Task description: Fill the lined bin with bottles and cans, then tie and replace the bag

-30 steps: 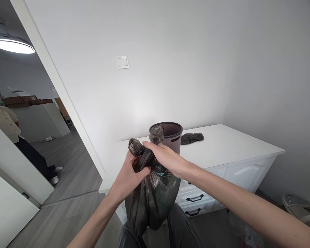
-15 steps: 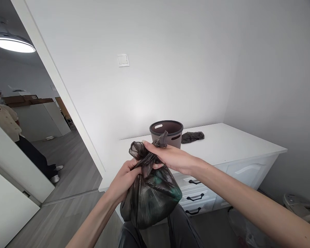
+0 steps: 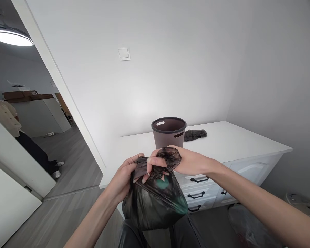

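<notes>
A filled black garbage bag (image 3: 155,210), thin enough to show something green inside, hangs from both hands above my knees. My left hand (image 3: 125,175) grips the gathered plastic on the left of its neck. Fingers of my right hand (image 3: 167,162) are closed on the twisted top, and a loose end of plastic loops over that hand. Just beyond the hands, a brown trash bin (image 3: 169,139) stands upright on the white cabinet (image 3: 248,137). A folded black bag (image 3: 195,134) lies to the right of the bin.
Drawers with black handles (image 3: 196,195) face me below the cabinet top. A clear plastic bag (image 3: 244,220) is on the floor at the right. At the left, a person (image 3: 7,117) stands beyond the open doorway. A light switch (image 3: 124,54) is on the wall.
My right hand has turned and come down over the bag's neck, wrapping the loose plastic end round. The left hand keeps its hold. The view has shifted slightly.
</notes>
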Demonstrator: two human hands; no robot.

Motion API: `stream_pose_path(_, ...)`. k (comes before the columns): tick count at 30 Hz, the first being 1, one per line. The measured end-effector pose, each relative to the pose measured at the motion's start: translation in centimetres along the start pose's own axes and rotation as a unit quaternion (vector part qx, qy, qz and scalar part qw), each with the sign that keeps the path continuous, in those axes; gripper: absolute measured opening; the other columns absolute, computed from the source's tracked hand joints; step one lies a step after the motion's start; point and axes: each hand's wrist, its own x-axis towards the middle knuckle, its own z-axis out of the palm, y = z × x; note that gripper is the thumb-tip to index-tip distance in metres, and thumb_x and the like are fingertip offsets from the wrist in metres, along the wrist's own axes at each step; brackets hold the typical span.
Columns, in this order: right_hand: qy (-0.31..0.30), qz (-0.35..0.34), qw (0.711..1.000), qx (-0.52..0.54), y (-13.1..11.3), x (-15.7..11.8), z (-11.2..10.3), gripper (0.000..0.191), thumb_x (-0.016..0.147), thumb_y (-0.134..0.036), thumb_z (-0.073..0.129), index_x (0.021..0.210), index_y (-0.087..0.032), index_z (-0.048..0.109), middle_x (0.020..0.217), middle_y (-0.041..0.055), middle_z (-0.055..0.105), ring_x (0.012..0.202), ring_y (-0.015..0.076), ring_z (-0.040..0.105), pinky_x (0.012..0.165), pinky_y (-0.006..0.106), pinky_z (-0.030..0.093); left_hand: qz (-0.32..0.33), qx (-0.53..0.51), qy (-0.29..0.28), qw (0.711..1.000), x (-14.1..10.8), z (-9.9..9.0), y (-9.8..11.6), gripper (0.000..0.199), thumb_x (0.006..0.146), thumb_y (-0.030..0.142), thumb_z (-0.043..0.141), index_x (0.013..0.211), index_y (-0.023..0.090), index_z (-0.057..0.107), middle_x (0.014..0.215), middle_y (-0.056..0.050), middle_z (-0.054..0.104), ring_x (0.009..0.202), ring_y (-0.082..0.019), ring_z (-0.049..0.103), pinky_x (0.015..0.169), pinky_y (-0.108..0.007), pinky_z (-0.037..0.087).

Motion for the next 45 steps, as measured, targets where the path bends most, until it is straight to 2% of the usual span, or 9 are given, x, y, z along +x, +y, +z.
stream_pose_path(4, 0.014, -0.047, 0.998, -0.04, 0.5, -0.5, -0.1, 0.028, 0.097, -0.046, 0.059, 0.098, -0.023, 0.074, 0.098, 0.0027, 0.075, 0.096, 0.02, 0.068, 0.087, 0.031, 0.051, -0.001, -0.004, -0.02, 1.0, 0.0, 0.0, 0.2, 0.005, 0.078, 0.016, 0.056, 0.076, 0.019, 0.059, 0.046, 0.006, 0.043, 0.041, -0.006, 0.025, 0.046, -0.018, 0.023)
stream_pose_path(11, 0.166, -0.065, 0.969, -0.173, 2.8, -0.8, 1.0, 0.026, 0.088, -0.012, 0.062, 0.11, -0.025, 0.061, 0.091, -0.0008, 0.075, 0.077, 0.0157, 0.068, 0.069, 0.025, 0.049, 0.035, 0.039, 0.004, 0.999, -0.1, 0.9, 1.2, 0.014, 0.08, 0.012, 0.053, 0.07, 0.02, 0.048, 0.051, 0.005, 0.043, 0.048, -0.008, 0.029, 0.051, -0.021, 0.027)
stream_pose_path(18, 0.349, -0.23, 0.865, -0.277, 6.5, 0.2, 1.7, 0.033, 0.084, 0.002, 0.049, 0.1, -0.024, 0.061, 0.101, 0.0057, 0.07, 0.095, 0.0197, 0.069, 0.076, 0.031, 0.054, 0.171, 0.175, 0.014, 0.97, 0.2, 2.0, 0.3, 0.022, 0.086, 0.012, 0.047, 0.066, 0.022, 0.044, 0.056, 0.004, 0.045, 0.057, -0.012, 0.038, 0.062, -0.028, 0.033)
stream_pose_path(23, 0.428, -0.321, 0.798, -0.276, 6.6, 1.6, 2.1, 0.027, 0.087, 0.0, 0.052, 0.096, -0.023, 0.061, 0.104, 0.0088, 0.073, 0.1, 0.021, 0.07, 0.08, 0.035, 0.058, 0.197, 0.197, -0.007, 0.96, 0.5, 1.7, -1.2, 0.022, 0.093, 0.018, 0.049, 0.071, 0.022, 0.046, 0.061, 0.003, 0.05, 0.063, -0.014, 0.044, 0.066, -0.028, 0.035)
stream_pose_path(26, 0.446, -0.299, 0.793, -0.288, 6.3, 2.1, 2.3, 0.021, 0.091, -0.006, 0.052, 0.09, -0.024, 0.063, 0.104, 0.0092, 0.074, 0.096, 0.0211, 0.071, 0.076, 0.036, 0.059, 0.156, 0.13, -0.039, 0.978, 0.8, 1.1, -1.7, 0.015, 0.097, 0.038, 0.053, 0.093, 0.023, 0.056, 0.063, 0.003, 0.056, 0.062, -0.015, 0.047, 0.064, -0.028, 0.037)
stream_pose_path(29, 0.446, -0.318, 0.786, -0.288, 6.5, 2.4, 2.3, 0.021, 0.091, -0.007, 0.054, 0.09, -0.025, 0.064, 0.104, 0.0081, 0.073, 0.094, 0.0196, 0.07, 0.075, 0.034, 0.059, 0.101, 0.066, -0.022, 0.992, 1.3, 1.0, -1.5, 0.046, 0.098, 0.063, 0.042, 0.12, 0.026, 0.056, 0.063, 0.003, 0.06, 0.056, -0.016, 0.048, 0.058, -0.028, 0.038)
stream_pose_path(32, 0.443, -0.34, 0.77, -0.309, 6.9, 2.6, 2.3, 0.022, 0.091, -0.004, 0.055, 0.091, -0.024, 0.065, 0.103, 0.0076, 0.071, 0.09, 0.018, 0.069, 0.071, 0.031, 0.058, 0.078, 0.049, 0.031, 0.995, 1.6, 1.6, -0.8, 0.058, 0.093, 0.073, 0.046, 0.115, 0.023, 0.063, 0.065, 0.002, 0.061, 0.058, -0.015, 0.05, 0.058, -0.027, 0.038)
stream_pose_path(36, 0.443, -0.337, 0.754, -0.349, 7.1, 2.9, 2.3, 0.02, 0.092, -0.006, 0.057, 0.086, -0.023, 0.066, 0.096, 0.0064, 0.07, 0.083, 0.0158, 0.067, 0.063, 0.028, 0.054, 0.05, -0.009, 0.046, 0.998, 2.0, 2.7, 0.0, 0.05, 0.083, 0.067, 0.068, 0.083, 0.018, 0.065, 0.063, 0.004, 0.051, 0.057, -0.01, 0.042, 0.054, -0.024, 0.035)
stream_pose_path(45, 0.415, -0.371, 0.742, -0.373, 7.8, 2.7, 1.7, 0.023, 0.092, 0.0, 0.057, 0.093, -0.018, 0.071, 0.095, 0.0078, 0.074, 0.082, 0.0135, 0.07, 0.063, 0.025, 0.056, 0.101, -0.099, 0.097, 0.985, 2.4, 2.8, -0.4, 0.03, 0.084, 0.041, 0.08, 0.081, 0.017, 0.062, 0.073, 0.004, 0.053, 0.065, -0.006, 0.048, 0.059, -0.016, 0.043)
